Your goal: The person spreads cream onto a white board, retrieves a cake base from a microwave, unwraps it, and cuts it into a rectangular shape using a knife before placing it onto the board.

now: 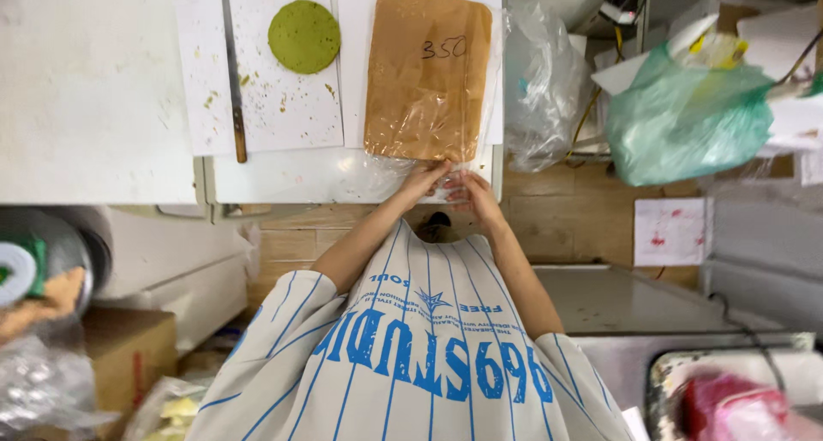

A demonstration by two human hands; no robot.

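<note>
Left hand [422, 181]: at the near edge of the clear plastic wrap [403, 154], fingers pinched together on the film
Right hand [470, 190]: just beside the left, fingers closed on the same edge of film
Sponge sheet [427, 74]: flat tan rectangle with rounded corners, under the clear wrap, lying on white paper on the worktop [283, 180], directly ahead of both hands
Green cake round [303, 36]: left of the sponge sheet, on a separate crumb-strewn paper [283, 107], well apart from the hands
Long knife [233, 72]: along the left side of the crumbed paper, wooden handle toward the person
Green plastic bag [686, 120]: bulging, well off to the right
Clear bag [540, 81]: crumpled, just right of the sponge sheet
</note>
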